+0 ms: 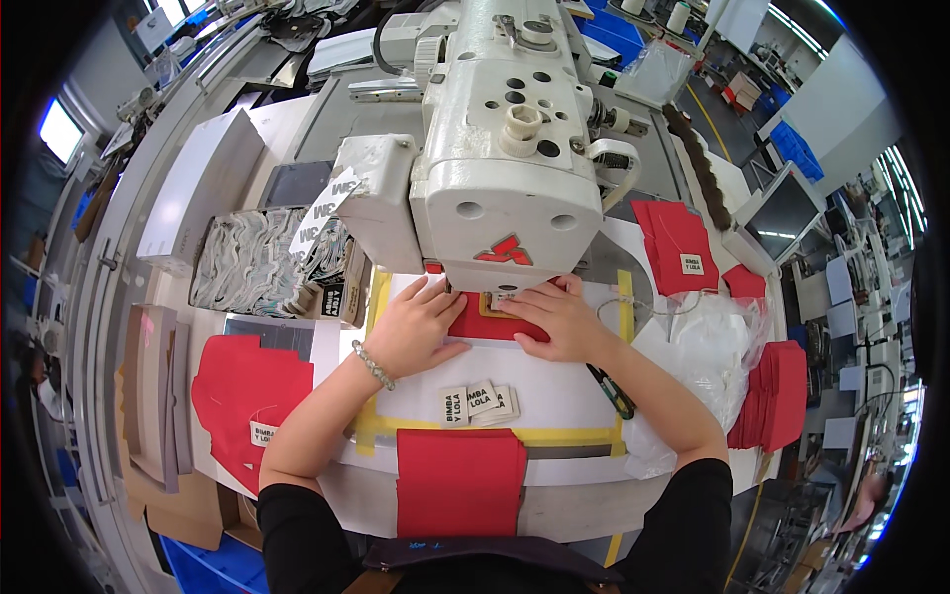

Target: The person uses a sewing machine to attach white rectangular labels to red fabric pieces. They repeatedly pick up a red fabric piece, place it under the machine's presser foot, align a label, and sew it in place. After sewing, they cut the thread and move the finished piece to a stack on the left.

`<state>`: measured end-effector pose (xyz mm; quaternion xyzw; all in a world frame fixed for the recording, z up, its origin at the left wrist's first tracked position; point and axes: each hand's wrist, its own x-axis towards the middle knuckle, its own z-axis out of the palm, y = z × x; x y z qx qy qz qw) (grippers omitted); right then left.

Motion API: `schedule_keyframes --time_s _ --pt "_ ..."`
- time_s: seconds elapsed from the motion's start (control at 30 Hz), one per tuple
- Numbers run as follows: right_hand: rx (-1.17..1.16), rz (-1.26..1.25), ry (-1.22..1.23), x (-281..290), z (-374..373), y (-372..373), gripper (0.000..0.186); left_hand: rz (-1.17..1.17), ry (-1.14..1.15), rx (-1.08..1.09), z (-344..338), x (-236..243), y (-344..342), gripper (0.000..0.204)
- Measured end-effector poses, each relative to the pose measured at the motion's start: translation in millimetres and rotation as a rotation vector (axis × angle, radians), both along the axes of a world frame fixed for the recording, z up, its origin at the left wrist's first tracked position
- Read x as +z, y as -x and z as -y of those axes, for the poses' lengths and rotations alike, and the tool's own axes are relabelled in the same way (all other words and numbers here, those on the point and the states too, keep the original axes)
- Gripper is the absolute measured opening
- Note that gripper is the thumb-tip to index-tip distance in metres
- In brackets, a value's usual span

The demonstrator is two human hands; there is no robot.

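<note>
Both my hands rest on a red fabric piece under the head of a white sewing machine. My left hand lies with fingers spread at the piece's left edge, its thumb pointing inward. On the other side my right hand presses flat, fingers reaching over a small gold-edged frame with a pale label in it. The machine head hides the needle area and the piece's far part. Loose cream labels lie overlapping in front of my hands, and nearer me is a stack of red pieces.
To the left stand a box of bundled labels, a white carton and labelled red pieces. On the right are dark snips, a clear plastic bag, more red pieces and a screen.
</note>
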<state>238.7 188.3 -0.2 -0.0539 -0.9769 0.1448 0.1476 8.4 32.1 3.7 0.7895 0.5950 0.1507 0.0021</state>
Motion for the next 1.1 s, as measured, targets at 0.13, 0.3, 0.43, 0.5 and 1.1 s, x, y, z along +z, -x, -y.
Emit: schedule_keyframes --time_s 0.13,0.3,0.43,0.5,1.1 --pt "0.017 -0.031 -0.006 -3.7 -1.1 -1.1 0.044 -0.014 0.031 -0.002 1.0 3.8 -1.0 0.06" --pt "0.021 -0.064 0.012 -3.5 -2.1 -1.6 0.043 -0.012 0.055 -0.008 1.3 4.8 -0.7 0.06" --pt "0.035 -0.047 0.033 -2.1 -3.4 -1.0 0.039 -0.008 0.064 -0.011 2.2 2.2 2.2 0.059" --pt "0.038 -0.049 0.039 -2.0 -5.0 0.2 0.038 -0.024 0.059 0.004 1.8 1.4 2.3 0.057" --pt "0.001 -0.056 -0.017 -1.8 -19.1 1.6 0.032 -0.102 0.009 0.054 5.5 -1.4 3.7 0.046"
